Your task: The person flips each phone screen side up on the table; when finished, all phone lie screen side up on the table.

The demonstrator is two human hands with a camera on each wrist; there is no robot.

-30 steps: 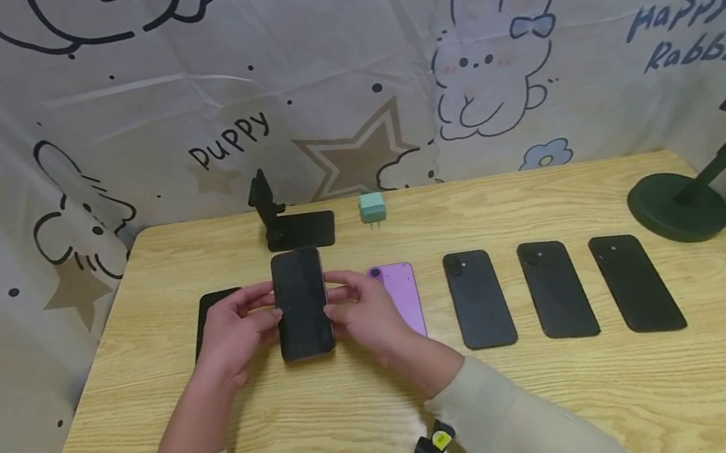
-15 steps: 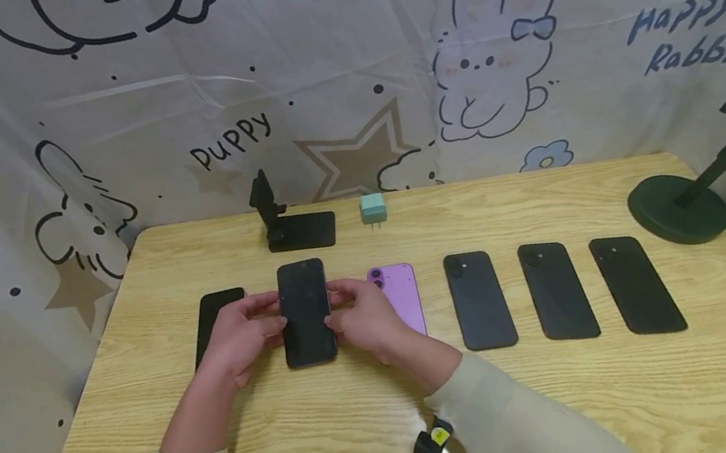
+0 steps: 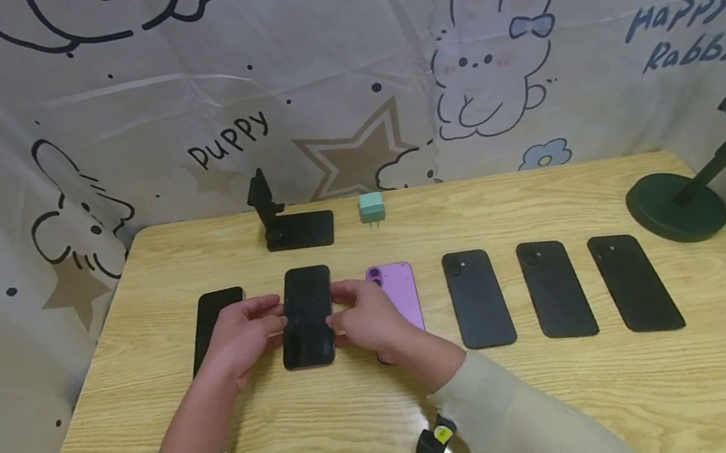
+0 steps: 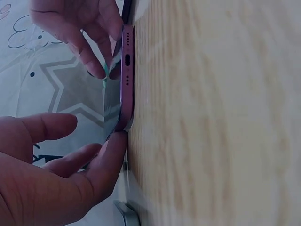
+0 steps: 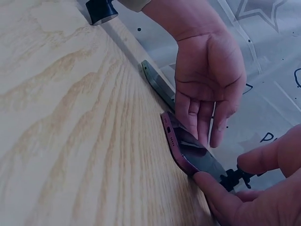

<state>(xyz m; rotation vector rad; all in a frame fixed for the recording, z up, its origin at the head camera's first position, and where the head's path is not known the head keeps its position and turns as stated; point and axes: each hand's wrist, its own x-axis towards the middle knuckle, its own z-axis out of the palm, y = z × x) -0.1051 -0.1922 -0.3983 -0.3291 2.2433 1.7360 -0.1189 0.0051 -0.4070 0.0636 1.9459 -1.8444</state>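
Note:
A dark-screened smartphone (image 3: 307,317) lies face up on the wooden table between my hands. Its pinkish frame (image 4: 127,89) and charging port show in the left wrist view. My left hand (image 3: 244,336) touches the phone's left edge with loosely extended fingers; one digit stands apart from it. At the right edge, my right hand (image 3: 370,318) rests its fingertips against the side. In the right wrist view one digit (image 5: 256,160) of that hand is lifted off the phone. A purple phone (image 3: 402,291) is partly covered by my right hand, and a black phone (image 3: 213,315) by my left.
Three dark phones lie face down in a row to the right: one slate (image 3: 479,299), one black (image 3: 558,290) and another black (image 3: 636,283). Behind are a black folding stand (image 3: 300,231) and a green charger plug (image 3: 371,208). A dark green stand (image 3: 677,207) is at far right.
The phone between my hands has come down toward me onto the table, its top edge shifting slightly right. My left fingers have loosened from its edge. The other phones stay put.

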